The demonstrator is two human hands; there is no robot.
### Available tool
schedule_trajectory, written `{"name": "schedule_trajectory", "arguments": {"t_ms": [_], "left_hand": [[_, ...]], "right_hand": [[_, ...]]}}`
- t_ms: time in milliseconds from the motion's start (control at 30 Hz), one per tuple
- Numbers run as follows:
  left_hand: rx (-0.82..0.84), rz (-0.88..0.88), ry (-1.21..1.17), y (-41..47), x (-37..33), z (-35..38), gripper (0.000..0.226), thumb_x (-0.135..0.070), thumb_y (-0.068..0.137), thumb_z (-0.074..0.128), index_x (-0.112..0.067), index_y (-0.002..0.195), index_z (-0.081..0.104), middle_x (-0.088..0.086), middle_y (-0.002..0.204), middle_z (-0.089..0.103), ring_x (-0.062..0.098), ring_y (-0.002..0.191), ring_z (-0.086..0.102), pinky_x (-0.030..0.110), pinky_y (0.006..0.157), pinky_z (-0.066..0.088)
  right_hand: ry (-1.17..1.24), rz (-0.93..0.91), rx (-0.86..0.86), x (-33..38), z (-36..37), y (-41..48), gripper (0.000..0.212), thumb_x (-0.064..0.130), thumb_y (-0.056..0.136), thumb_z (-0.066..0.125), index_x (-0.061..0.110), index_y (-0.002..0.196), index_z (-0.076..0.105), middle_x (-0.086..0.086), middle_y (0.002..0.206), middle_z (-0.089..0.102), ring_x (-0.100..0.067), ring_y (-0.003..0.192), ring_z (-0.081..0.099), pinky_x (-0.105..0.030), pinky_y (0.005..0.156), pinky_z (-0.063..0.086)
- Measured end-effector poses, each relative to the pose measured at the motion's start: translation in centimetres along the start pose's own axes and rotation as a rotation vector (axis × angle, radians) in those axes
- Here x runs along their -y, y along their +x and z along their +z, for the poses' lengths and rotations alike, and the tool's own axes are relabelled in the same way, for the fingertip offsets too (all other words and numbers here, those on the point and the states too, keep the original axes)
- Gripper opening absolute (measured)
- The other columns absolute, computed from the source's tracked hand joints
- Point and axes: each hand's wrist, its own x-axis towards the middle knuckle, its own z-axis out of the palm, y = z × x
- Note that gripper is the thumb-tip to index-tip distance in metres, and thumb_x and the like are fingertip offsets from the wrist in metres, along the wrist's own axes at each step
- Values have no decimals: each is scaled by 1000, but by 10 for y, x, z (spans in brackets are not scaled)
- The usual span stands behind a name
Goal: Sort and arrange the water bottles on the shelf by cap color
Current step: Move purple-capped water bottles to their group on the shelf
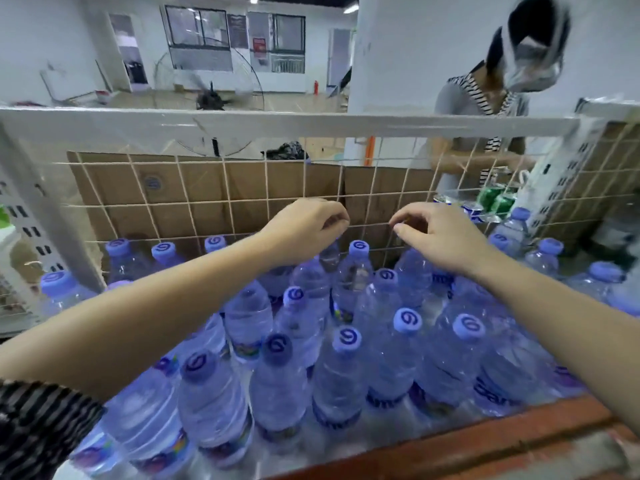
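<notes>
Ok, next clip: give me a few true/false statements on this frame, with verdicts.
1. All caps seen on the shelf are blue. True.
2. Both hands are at the near edge. False: the left hand and right hand reach to the back, near the mesh.
3. Behind the mesh stands cardboard. True.
4. The bottles lie on their sides. False: they stand upright.
5. A second person is beyond the shelf. True.

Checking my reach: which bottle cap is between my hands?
The back-row cap just below the gap between left hand and right hand; others sit wider or nearer.
</notes>
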Motion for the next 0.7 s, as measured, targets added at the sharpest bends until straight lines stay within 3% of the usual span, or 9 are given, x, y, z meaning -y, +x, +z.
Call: {"name": "schedule_trajectory", "arguments": {"t_ms": [200, 333, 400, 467, 567, 700], "left_hand": [[44, 193, -57, 45, -106, 42, 21, -26, 97, 55, -14, 107, 69, 4, 95, 71, 24, 88, 63, 36, 77, 48], [70, 265, -88, 89, -187, 91, 22, -24, 97, 55, -13, 111, 69, 6, 98, 72, 26, 90, 65, 36, 79, 48], [93, 312, -89, 113, -232, 118, 24, -23, 98, 54, -12, 113, 68, 7, 102, 72, 24, 92, 64, 33, 77, 46], [124, 359, -95, 133, -275, 143, 23, -22, 98, 54, -11, 111, 68, 8, 103, 71, 25, 94, 64, 32, 77, 45], [154, 415, -102, 160, -330, 181, 23, -23, 98, 54, -10, 111, 67, 8, 104, 70, 26, 97, 63, 39, 82, 47], [169, 454, -115, 201, -386, 222, 25, -26, 99, 51, -11, 111, 67, 5, 104, 69, 24, 97, 62, 37, 82, 46]], "right_hand": [[-92, 62, -65, -74, -58, -56, 15, 18, 91, 62, 15, 101, 73, -5, 89, 70, -18, 81, 59, -28, 75, 42], [-134, 60, -136, -139, -111, -109, 14, 13, 89, 64, 10, 97, 74, 6, 70, 60, 3, 58, 48, -4, 61, 31], [-169, 83, -142, -176, -139, -135, 14, 13, 89, 64, 11, 97, 74, 5, 70, 63, 6, 57, 47, -5, 59, 30], [-209, 113, -118, -212, -167, -159, 15, 15, 90, 62, 12, 99, 74, -3, 81, 71, -6, 64, 52, -15, 63, 32], [-236, 151, -114, -263, -204, -188, 18, 17, 93, 60, 12, 103, 73, -2, 95, 72, -13, 83, 60, -21, 74, 40], [-233, 244, -136, -325, -240, -216, 19, 19, 95, 58, 13, 106, 72, 2, 99, 71, -10, 90, 60, -16, 77, 43]]}}
